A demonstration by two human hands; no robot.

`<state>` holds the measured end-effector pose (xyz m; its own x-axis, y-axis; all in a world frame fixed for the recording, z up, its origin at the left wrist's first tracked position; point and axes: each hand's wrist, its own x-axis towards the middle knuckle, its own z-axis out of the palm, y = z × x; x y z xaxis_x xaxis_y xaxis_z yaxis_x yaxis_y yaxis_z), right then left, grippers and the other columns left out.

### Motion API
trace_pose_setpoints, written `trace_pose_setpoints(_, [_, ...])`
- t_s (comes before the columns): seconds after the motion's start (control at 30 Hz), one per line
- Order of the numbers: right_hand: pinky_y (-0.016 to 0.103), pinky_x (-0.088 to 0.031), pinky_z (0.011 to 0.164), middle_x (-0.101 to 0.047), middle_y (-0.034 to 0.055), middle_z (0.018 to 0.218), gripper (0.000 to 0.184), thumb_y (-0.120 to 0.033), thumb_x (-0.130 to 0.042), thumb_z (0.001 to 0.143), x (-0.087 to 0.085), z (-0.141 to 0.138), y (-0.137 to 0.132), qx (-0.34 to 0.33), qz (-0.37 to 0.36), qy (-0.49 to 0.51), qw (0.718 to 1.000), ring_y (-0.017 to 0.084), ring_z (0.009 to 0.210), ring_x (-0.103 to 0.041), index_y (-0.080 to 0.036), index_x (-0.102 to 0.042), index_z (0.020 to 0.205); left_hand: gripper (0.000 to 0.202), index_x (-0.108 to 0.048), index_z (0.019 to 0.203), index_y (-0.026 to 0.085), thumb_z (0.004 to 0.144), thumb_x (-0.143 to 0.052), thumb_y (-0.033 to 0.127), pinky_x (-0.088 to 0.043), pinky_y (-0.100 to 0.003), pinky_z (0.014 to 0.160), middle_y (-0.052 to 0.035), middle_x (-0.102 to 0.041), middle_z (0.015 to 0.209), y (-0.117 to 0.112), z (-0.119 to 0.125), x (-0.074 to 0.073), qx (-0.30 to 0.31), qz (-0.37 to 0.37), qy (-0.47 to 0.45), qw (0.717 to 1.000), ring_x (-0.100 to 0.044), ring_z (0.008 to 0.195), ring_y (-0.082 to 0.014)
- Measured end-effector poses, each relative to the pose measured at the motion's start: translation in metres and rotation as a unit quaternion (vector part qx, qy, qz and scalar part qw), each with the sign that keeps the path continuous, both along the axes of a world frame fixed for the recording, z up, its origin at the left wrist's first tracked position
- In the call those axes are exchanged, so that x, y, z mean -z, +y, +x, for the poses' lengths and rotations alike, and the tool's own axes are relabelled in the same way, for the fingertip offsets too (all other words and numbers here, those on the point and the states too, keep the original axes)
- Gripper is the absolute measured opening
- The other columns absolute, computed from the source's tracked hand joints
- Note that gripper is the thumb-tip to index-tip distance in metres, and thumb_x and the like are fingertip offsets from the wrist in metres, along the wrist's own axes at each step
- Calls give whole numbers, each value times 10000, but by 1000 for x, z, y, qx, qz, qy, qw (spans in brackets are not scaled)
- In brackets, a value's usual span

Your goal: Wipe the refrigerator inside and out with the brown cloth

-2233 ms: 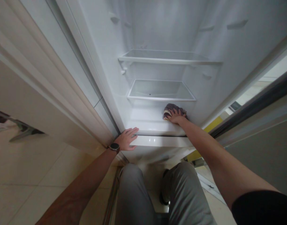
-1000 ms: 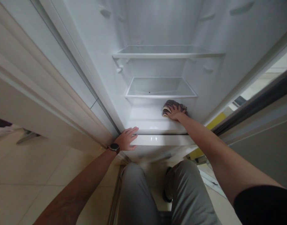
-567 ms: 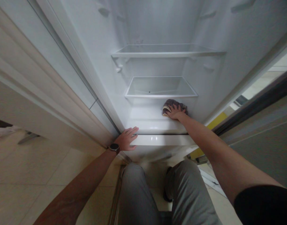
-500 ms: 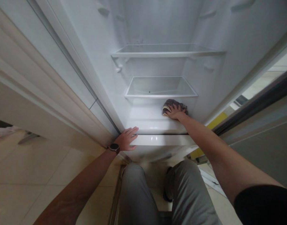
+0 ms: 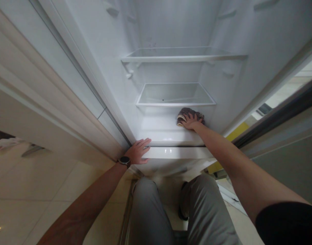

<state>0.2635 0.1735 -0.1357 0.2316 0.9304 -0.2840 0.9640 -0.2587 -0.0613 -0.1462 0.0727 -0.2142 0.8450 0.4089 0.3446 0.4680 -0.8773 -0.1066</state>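
A dark patterned cloth (image 5: 181, 115) with a pale edge lies bunched on the white fridge floor (image 5: 156, 124), toward the right wall. My right hand (image 5: 191, 121) is on top of it, fingers curved over the fabric and gripping it; part of the cloth is hidden underneath. At the lower left front of the open fridge, my left hand (image 5: 138, 151) rests on the front edge (image 5: 176, 152) with its fingers spread and nothing in them. A dark round watch (image 5: 124, 160) is on my left wrist.
Two glass shelves, a lower one (image 5: 176, 93) and an upper one (image 5: 184, 58), stand above the cloth. The open fridge door (image 5: 286, 146) is on the right, a pale panel (image 5: 51, 102) on the left. My knees (image 5: 148, 194) are just below the front edge.
Both hands and the cloth keep nearly the same places. The view has shifted very slightly.
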Motion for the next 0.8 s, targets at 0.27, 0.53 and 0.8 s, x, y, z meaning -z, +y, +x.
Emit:
trace_pose_setpoints(0.27, [804,-112,1246,44,-14,1812,846,-773,-234,954,4,2,4,1,2,4,1000,446,1655,57,-427,-61,1707,534,-715,1254,122,854,-724,475,-403,-559,1226,-242,-459,1631,0,0,0,2,6,-6,1000,-417,1543,-384])
trace_pose_setpoints(0.53, [809,-108,1241,4,1,1813,836,-769,-233,964,8,3,7,0,8,-4,1000,459,1650,30,-419,-80,1708,546,-711,1257,124,836,-743,470,-384,-558,1244,-233,-447,1642,0,0,2,6,1,-15,1000,-407,1548,-388])
trace_pose_setpoints(0.8, [807,-99,1245,16,-15,1813,825,-757,-258,968,5,1,6,3,9,5,1000,454,1653,48,-432,-81,1706,532,-713,1255,122,855,-729,473,-391,-563,1234,-240,-461,1631,-1,1,0,1,1,-12,1000,-417,1543,-380])
